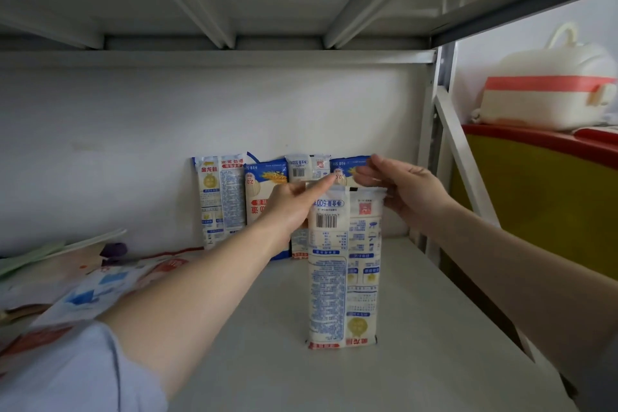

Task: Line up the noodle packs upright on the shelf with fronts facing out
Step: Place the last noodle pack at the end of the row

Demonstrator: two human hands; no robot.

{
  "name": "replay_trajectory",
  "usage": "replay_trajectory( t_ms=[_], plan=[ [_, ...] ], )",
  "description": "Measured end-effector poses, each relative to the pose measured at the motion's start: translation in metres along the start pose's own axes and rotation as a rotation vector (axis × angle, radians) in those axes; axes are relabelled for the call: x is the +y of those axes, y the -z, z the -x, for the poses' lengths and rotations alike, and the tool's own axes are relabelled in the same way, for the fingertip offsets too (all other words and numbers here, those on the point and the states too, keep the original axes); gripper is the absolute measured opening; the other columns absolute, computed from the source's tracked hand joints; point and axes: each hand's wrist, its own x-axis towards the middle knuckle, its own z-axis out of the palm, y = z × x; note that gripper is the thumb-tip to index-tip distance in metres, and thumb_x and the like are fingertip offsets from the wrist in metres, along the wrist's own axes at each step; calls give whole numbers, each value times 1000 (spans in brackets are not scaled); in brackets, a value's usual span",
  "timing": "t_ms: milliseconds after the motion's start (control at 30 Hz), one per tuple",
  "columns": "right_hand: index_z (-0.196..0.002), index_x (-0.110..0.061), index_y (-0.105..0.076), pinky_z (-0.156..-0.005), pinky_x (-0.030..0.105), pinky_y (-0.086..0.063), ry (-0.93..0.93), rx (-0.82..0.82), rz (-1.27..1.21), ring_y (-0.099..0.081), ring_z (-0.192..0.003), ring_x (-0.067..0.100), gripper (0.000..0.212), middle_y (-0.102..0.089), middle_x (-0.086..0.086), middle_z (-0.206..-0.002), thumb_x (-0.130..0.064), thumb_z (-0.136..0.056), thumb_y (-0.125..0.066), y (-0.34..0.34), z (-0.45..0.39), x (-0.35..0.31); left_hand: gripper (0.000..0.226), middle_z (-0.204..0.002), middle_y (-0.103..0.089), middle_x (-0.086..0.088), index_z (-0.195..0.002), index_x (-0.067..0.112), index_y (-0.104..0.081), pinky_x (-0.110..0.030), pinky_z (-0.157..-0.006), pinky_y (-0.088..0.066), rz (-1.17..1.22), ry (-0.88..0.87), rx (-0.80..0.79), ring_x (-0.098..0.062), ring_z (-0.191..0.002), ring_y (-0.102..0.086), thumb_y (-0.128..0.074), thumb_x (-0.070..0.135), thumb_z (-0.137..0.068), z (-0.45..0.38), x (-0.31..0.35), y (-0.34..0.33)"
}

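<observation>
The fingers of the right hand pinch the top seam of a white noodle pack, and the left hand pinches the same seam at its left corner w/ thumb and index finger. So both hands hold the pack from above while its bottom edge rests on the shelf, about mid depth and toward the right side. I think it is held this way to keep it upright, because a thin pack falls easily w/o support.

The side facing the camera shows a barcode and small printed text, upside down, so this is prob. the back of the pack. For the task it would need turning before it joins the row.

Behind it, four packs lean on the back wall of the shelf: a white pack at the left end, then a blue pack, then a barcode pack and another blue pack, both partly hidden by the hands. Some of these also look upside down.

At the left edge of the shelf lie flat bags and papers, not standing. Right of the row, free shelf remains before the metal post, and nothing blocks the way there. Outside the rack, a white-red container sits on a yellow-red bin.
</observation>
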Motion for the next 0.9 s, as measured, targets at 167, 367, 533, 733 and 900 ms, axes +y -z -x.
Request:
replay_trajectory(
  t_ms=[167,367,533,733,900],
  plan=[
    [-102,-10,-69,-80,28,-57,-6,-5,141,-69,-96,16,27,-74,4,-101,-30,-86,-61,1,-4,-3,41,-99,-73,4,-104,19,-67,-19,-65,-56,-122,50,-135,-7,-85,-68,-61,49,-78,18,-21,10],
    [-109,-16,-60,-84,30,-54,-314,-264,436,-68,-98,18,38,-71,0,-105,-15,-74,-74,9,27,54,33,-102,-72,3,-102,22,-65,-28,-79,-56,-128,104,-197,-11,-93,-68,-75,31,-71,26,-37,12],
    [-116,-19,-65,-94,27,-49,-412,-369,756,-63,-108,15,54,-68,-3,-116,1,-68,-77,12,50,119,33,-93,-66,14,-93,28,-62,-21,-77,-53,-464,224,-340,-5,-90,-64,-77,6,-73,37,-85,5],
    [-97,-29,-72,-83,31,-57,-342,-300,746,-68,-94,11,43,-72,-10,-100,-2,-64,-81,29,50,145,36,-95,-71,7,-102,24,-71,-14,-73,-53,-510,236,-315,3,-80,-64,-82,19,-67,50,-144,-1],
    [-101,-19,-73,-73,27,-57,-351,-253,728,-68,-88,13,37,-73,-6,-98,-6,-68,-81,45,35,148,42,-96,-72,9,-104,19,-72,-11,-72,-53,-447,197,-283,4,-81,-65,-85,18,-64,30,-154,-12]
  ],
)
